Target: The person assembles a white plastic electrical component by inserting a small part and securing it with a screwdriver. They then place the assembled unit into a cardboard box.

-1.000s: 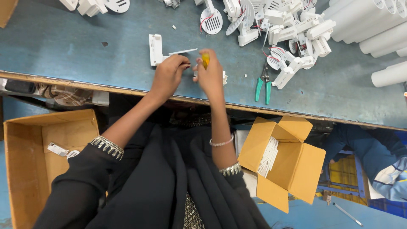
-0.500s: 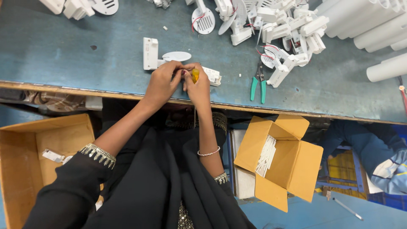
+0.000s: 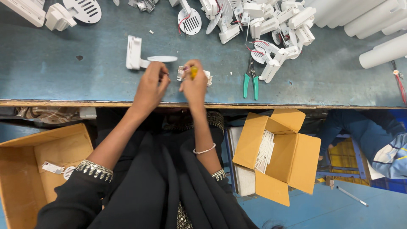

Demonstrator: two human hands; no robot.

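left hand [image 3: 150,87] off small white part [image 3: 206,77], hands apart

The table top [image 3: 63,80] looks matt blue and a bit scuffed, with a wooden edge. The small parts [image 3: 271,25] are smooth white plastic. The boxes [image 3: 292,152] are plain brown cardboard. The pliers [image 3: 250,82] have green rubbery handles.
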